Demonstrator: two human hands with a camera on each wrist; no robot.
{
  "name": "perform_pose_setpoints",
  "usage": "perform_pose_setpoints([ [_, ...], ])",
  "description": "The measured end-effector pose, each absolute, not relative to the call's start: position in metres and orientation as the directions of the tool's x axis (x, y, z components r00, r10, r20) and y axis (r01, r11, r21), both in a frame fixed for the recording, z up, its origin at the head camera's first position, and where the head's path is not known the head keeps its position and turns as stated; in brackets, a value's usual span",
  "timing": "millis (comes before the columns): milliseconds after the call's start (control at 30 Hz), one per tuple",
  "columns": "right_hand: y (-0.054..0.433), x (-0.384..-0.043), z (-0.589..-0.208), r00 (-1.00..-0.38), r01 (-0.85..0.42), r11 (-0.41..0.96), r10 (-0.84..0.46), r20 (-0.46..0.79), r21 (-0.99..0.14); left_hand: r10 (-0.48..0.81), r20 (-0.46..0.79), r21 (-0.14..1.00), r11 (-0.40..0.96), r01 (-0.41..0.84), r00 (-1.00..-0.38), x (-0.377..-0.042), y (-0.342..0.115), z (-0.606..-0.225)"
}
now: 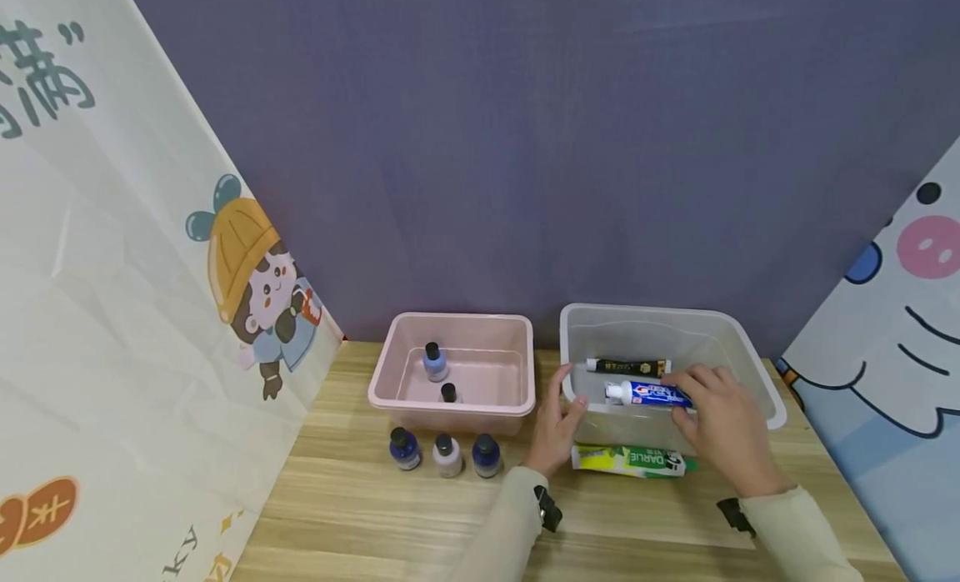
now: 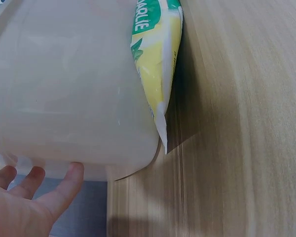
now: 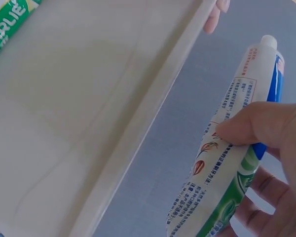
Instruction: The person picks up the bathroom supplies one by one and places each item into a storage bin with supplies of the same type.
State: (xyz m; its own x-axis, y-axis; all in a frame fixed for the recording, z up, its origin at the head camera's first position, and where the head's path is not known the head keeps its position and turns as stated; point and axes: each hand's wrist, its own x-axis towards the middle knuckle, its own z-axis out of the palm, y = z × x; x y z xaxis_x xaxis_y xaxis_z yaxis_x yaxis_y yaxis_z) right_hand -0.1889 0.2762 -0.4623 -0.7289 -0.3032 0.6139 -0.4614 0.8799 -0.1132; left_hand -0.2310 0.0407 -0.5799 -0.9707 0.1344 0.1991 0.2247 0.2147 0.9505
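R hand pinching blue-and-white toothpaste tube btwn thumb & fingers — held above front rim of translucent bin, black toothpaste tube inside. L hand fingers spread, touching bin's left end. Darlie toothpaste tube on wood-grain table, just in front. Pink bin to left w/ 2 bottles — 3 dark-capped bottles before it.

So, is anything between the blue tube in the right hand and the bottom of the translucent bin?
Nothing visible: the right hand holds the blue tube over the translucent bin. The black tube lies inside, just farther back, apparently beside the straight path down.
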Motion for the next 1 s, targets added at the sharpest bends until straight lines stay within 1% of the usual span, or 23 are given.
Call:
perform_pose_setpoints([
  [367, 0.288, -0.191, -0.454, -0.722, -0.480, 0.869, -0.313, 0.617, -0.121, 0.146, 0.206, 0.954, 0.190, 0.232, -0.968, -0.227, 0.047, -0.579],
  [733, 0.292, -0.210, -0.436, -0.706, -0.505, 0.861, -0.372, 0.603, -0.059, 0.131, 0.191, 0.954, 0.208, 0.216, -0.973, -0.230, 0.043, -0.579],
  [1000, 0.296, -0.226, -0.433, -0.690, -0.541, 0.840, -0.408, 0.598, -0.052, 0.132, 0.177, 0.953, 0.224, 0.203, -0.975, -0.233, 0.040, -0.581],
])
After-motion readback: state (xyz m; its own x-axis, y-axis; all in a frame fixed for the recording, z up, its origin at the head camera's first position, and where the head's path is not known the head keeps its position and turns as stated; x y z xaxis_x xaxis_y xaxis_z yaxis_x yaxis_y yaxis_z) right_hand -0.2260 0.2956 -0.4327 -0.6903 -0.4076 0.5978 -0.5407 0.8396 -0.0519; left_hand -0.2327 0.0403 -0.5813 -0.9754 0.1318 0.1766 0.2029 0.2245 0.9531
